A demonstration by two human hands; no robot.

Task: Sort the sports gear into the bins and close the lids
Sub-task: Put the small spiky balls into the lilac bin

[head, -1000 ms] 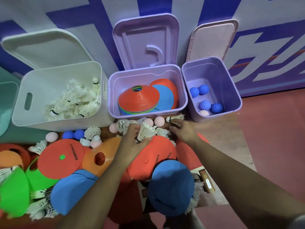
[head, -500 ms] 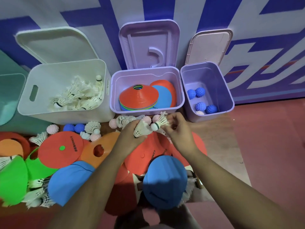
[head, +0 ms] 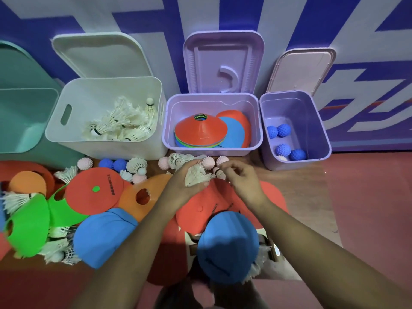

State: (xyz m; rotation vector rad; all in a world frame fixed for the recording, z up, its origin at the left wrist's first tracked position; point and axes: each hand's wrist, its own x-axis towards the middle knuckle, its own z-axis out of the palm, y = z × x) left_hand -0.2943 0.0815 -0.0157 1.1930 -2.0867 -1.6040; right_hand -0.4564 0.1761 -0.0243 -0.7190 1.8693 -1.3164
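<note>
Gripping a bunch of shuttlecocks in the curled left hand, feathers poking past the fingers, just in front of the purple bin. Pinching a single shuttlecock in the right hand, beside the bunch; blurred. Black lettering on red disc, only "ONICE" legible.

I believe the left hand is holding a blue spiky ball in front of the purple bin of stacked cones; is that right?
Not quite: the head view shows the left hand holding a white shuttlecock, not a blue spiky ball. It is indeed in front of the purple bin of stacked cones.
</note>
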